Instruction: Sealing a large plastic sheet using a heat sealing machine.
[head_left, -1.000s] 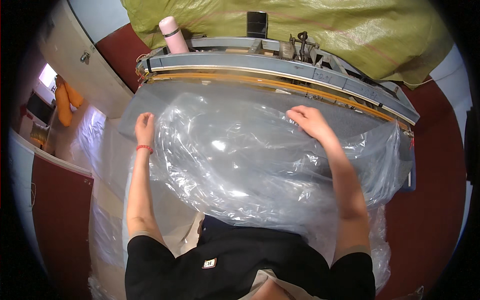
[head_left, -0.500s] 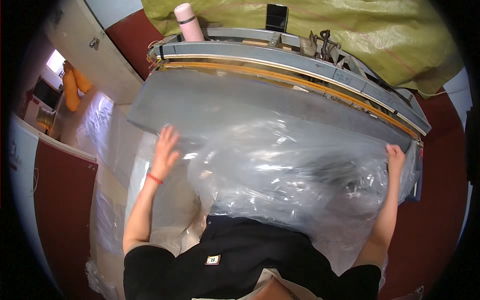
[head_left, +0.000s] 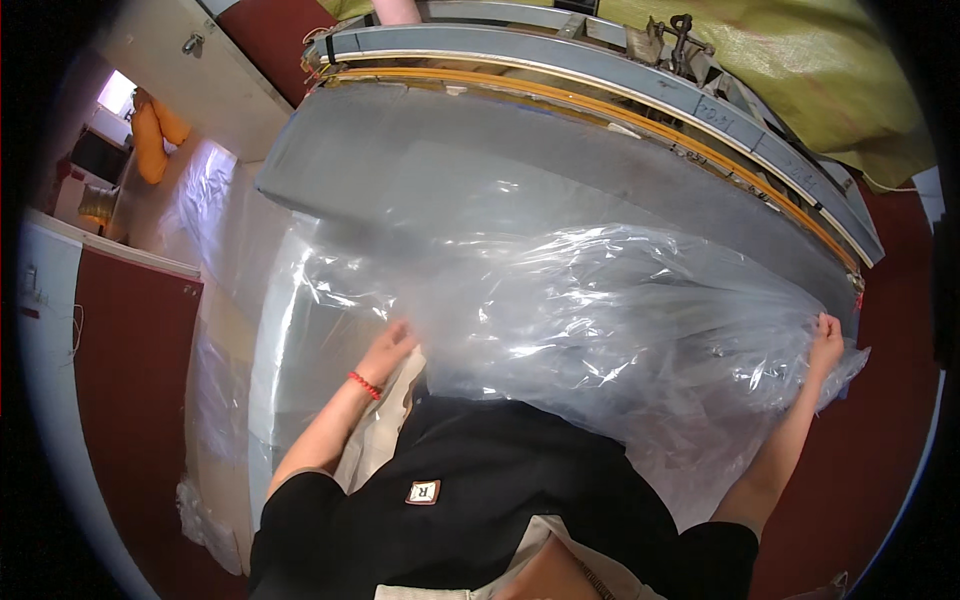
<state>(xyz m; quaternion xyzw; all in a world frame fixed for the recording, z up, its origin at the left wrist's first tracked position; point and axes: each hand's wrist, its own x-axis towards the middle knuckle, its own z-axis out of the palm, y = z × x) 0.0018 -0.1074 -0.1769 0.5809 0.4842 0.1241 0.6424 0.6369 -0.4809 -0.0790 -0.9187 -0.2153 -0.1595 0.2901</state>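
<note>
A large, crinkled clear plastic sheet [head_left: 600, 290] lies loosely over a grey, flat work surface [head_left: 350, 150] in front of me and hangs down against my body. At its right end my right hand [head_left: 826, 345] pinches the sheet's edge, and a bunched corner sticks out past the fingers. My left hand [head_left: 390, 352], with a red bead bracelet on the wrist, is closed on the sheet's left edge close to my waist. Its fingertips are slightly blurred against the film.
Behind the surface runs a long grey metal frame [head_left: 480, 48] with orange strips [head_left: 560, 100] and a clamp-like fitting [head_left: 680, 40]. A pink cylinder [head_left: 396, 10] stands at the top. A door [head_left: 215, 75] is at far left; more plastic film [head_left: 215, 200] lies near it.
My left hand has come down and to the right, from spread fingers to a closed grip on the sheet. The right hand has drawn the sheet's corner outward to the right and slightly nearer.
</note>
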